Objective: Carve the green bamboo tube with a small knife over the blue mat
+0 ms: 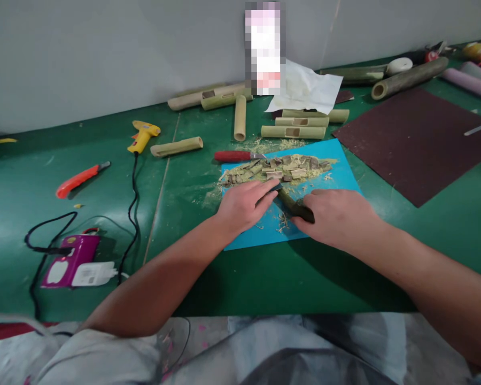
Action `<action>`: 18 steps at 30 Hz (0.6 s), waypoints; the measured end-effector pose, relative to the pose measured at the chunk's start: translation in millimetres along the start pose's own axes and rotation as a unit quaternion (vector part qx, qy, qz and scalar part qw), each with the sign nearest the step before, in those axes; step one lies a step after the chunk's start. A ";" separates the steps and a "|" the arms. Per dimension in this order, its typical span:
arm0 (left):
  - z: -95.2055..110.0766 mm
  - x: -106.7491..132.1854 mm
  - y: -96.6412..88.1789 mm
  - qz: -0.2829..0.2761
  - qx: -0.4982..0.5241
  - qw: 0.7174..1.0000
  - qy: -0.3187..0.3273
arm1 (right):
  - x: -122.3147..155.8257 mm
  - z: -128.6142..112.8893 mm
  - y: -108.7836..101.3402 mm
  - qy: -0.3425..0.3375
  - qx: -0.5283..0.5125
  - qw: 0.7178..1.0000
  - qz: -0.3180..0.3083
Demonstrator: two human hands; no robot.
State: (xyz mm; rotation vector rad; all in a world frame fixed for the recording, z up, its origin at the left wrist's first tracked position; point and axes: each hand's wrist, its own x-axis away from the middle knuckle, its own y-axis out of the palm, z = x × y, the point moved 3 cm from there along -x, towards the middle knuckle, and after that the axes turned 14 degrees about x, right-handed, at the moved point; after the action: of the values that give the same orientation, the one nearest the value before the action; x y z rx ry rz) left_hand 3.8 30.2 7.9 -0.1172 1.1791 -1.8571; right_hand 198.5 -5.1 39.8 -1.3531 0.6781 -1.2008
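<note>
My right hand (336, 216) is wrapped around a dark green bamboo tube (292, 203), held at a slant above a blue sheet (248, 235). At the tube's upper end, my left hand (246, 203) presses a small dark piece of sandpaper (276, 187) against it, partly hidden under the fingers. Just beyond both hands lies a heap of bamboo shavings and dust (280, 170). A red-handled knife (236, 155) rests by the heap, its blade tip over the blue sheet's far edge.
Several cut bamboo tubes (292, 132) lie behind the sheet. Left are a yellow glue gun (144, 136), an orange cutter (82, 181) and a purple power strip (74, 256) with cords. A dark brown sheet (417, 144) lies right; a blurred-out upright object (264, 48) stands at the wall.
</note>
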 end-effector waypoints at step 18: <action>3.0 -1.8 -4.4 0.049 -0.062 0.997 0.000 | 0.7 -3.3 2.6 0.007 -0.017 0.999 0.034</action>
State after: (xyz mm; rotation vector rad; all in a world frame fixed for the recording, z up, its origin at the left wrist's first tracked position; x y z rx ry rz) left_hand 3.5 30.1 13.5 -0.1263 1.2772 -1.6988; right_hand 196.3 -7.3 37.0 -1.3394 0.7523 -1.1500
